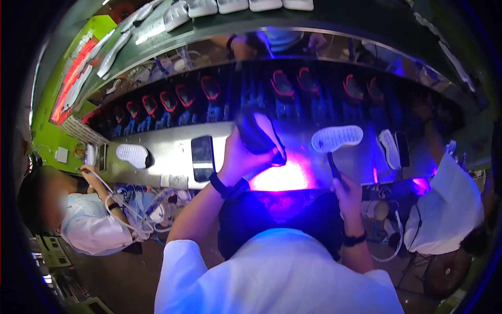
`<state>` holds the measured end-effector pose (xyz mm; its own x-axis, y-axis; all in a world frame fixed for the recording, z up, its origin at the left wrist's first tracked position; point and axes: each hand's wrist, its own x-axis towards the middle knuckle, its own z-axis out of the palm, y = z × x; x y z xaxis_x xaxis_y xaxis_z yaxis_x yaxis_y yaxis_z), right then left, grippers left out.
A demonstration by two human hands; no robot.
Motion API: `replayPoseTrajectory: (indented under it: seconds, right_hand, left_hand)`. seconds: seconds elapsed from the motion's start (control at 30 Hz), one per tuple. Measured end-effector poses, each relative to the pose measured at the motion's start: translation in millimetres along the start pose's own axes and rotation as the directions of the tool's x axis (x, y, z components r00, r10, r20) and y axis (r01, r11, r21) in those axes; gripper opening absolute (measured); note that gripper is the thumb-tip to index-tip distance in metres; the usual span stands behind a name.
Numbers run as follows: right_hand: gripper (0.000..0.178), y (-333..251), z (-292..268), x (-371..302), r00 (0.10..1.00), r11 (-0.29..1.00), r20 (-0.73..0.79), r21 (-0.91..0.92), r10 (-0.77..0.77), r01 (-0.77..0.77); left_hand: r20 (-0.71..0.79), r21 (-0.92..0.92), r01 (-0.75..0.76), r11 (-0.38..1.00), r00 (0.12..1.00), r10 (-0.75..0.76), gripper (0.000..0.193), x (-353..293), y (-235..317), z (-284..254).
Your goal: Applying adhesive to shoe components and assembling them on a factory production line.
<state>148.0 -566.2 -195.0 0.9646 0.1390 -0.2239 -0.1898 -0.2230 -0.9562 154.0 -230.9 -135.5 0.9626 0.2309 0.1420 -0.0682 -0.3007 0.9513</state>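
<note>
My left hand (240, 159) is closed round a dark shoe upper (252, 131), lifted over the bench and tilted. Violet light falls on its paler face. Closed too, my right hand (347, 194) grips the dark handle of a slim brush (333, 166). That brush reaches up to the near edge of a white shoe sole (337, 138) lying on the bench; its bristles are too small to make out. Beneath my left hand is a brightly lit patch of the metal bench (282, 177).
Beyond the bench, a dark conveyor (235, 99) carries several red-edged shoe uppers. A phone (202, 157) and another white sole (132, 155) lie to the left; one more sole (389, 149) is on the right. Co-workers sit at the left (99, 222) and right (444, 206).
</note>
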Motion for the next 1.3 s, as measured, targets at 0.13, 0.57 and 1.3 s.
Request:
replayPoseTrajectory:
  seconds: [0.13, 0.57, 1.3]
  right_hand:
    - [0.030, -15.7, 16.2, 0.1, 0.995, 0.999, 0.100, 0.052, -0.010, 0.005]
    - [0.033, 38.3, 61.2, -1.9, 0.958, 0.987, 0.284, -0.140, -0.036, 0.078]
    - [0.033, -2.7, 35.5, -56.9, 0.941, 0.985, 0.304, -0.125, 0.148, -0.115]
  left_hand:
    - [-0.024, 0.128, -0.192, 0.973, 0.980, 0.196, 0.088, -80.7, -8.9, 16.1]
    - [0.244, 0.489, -0.460, 0.742, 0.888, 0.390, 0.057, -181.1, -21.4, 18.4]
    - [0.459, 0.477, -0.604, 0.638, 0.791, 0.406, 0.052, -167.0, -22.8, 2.6]
